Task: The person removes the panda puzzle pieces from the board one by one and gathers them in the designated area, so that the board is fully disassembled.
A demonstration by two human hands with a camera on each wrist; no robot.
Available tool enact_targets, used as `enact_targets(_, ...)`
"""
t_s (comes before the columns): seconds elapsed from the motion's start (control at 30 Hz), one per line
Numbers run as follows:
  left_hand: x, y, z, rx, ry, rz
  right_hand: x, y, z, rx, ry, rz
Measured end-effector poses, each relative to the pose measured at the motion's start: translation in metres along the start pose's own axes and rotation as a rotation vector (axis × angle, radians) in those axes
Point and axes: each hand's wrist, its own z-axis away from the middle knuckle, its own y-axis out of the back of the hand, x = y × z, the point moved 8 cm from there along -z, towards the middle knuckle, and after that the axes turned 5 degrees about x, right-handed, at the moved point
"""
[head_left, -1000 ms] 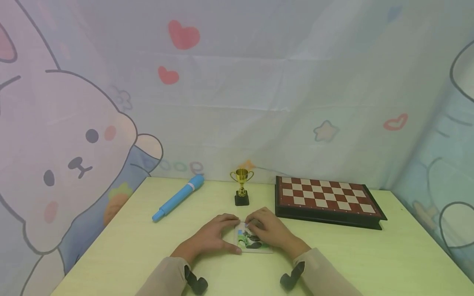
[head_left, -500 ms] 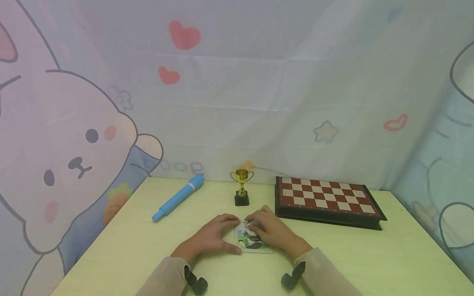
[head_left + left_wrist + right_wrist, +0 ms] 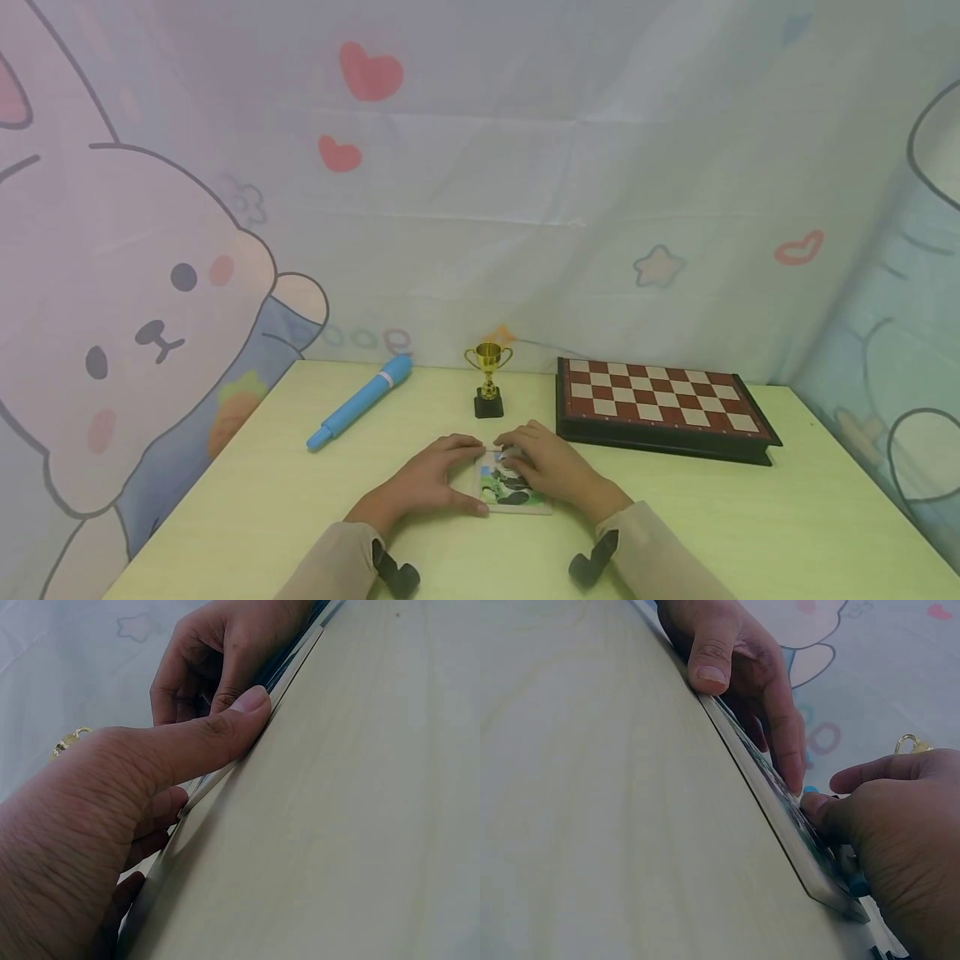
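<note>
A small thin square picture board (image 3: 517, 496), pale at the rim with a green, blue, black and white picture, lies on the table (image 3: 480, 558). My left hand (image 3: 431, 479) holds it by the left side, thumb at the near corner and fingers at the far one. In the left wrist view, that thumb (image 3: 240, 712) lies along the near edge. My right hand (image 3: 558, 467) bends over the far right part, covering some of the picture. Its thumb tip (image 3: 817, 802) touches down on the board in the right wrist view; I cannot tell whether it pinches a piece there.
A gold trophy cup (image 3: 489, 379) on a black base stands just beyond my hands. At the back right lies a red-and-white chessboard case (image 3: 663, 408), and at the back left a thick blue pen-shaped thing (image 3: 360, 404). A printed cloth (image 3: 480, 183) hangs behind the table.
My right hand's fingers shift very slightly over the far part of the picture board. My left hand and the board keep their places; the head view moves a touch.
</note>
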Motion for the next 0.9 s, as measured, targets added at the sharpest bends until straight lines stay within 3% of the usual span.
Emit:
enact_targets(0.4, 0.000, -0.001, 0.001, -0.003, 0.008, 0.000, 0.005, 0.001, 0.001, -0.005, -0.055, 0.003)
enact_targets(0.67, -0.002, -0.001, 0.000, 0.004, 0.003, 0.006, 0.001, 0.005, 0.002, -0.007, -0.068, -0.051)
enact_targets(0.9, -0.001, -0.001, 0.000, -0.002, 0.005, 0.010, -0.002, 0.011, 0.002, 0.046, 0.004, -0.048)
